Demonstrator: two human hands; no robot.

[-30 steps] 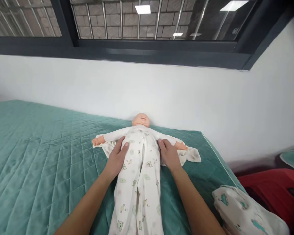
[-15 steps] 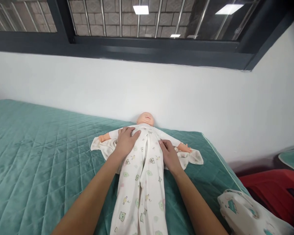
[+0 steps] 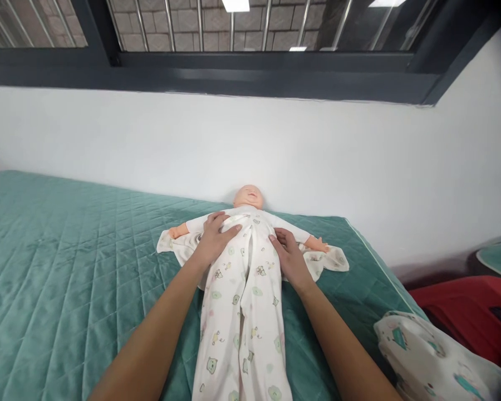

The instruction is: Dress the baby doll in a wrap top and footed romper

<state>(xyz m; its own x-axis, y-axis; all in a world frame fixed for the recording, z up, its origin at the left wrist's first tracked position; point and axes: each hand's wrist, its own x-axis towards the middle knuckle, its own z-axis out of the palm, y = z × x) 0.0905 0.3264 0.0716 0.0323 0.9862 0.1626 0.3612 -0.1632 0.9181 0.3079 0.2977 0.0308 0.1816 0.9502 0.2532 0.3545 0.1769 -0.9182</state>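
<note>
A baby doll [image 3: 249, 196] lies on its back with its head by the wall and its arms spread. White printed trousers [image 3: 244, 289] lie over its front, legs toward me. My left hand [image 3: 217, 236] rests on the upper left edge of the trousers, thumb apart from the fingers. At the right edge, my right hand [image 3: 290, 256] touches the cloth with its thumb, the fingers loosely bent and apart from it. Under the doll's arms spreads a printed garment [image 3: 336, 260].
A green quilted mat [image 3: 87, 267] covers the surface, up to a white wall [image 3: 192, 145] below a dark window frame [image 3: 254, 81]. At the lower right are a printed white cloth [image 3: 434, 356] and a red object [image 3: 471, 312].
The view has tilted down slightly. My right hand's fingers have spread a little from the thumb. My left hand stays at about the same place on the cloth.
</note>
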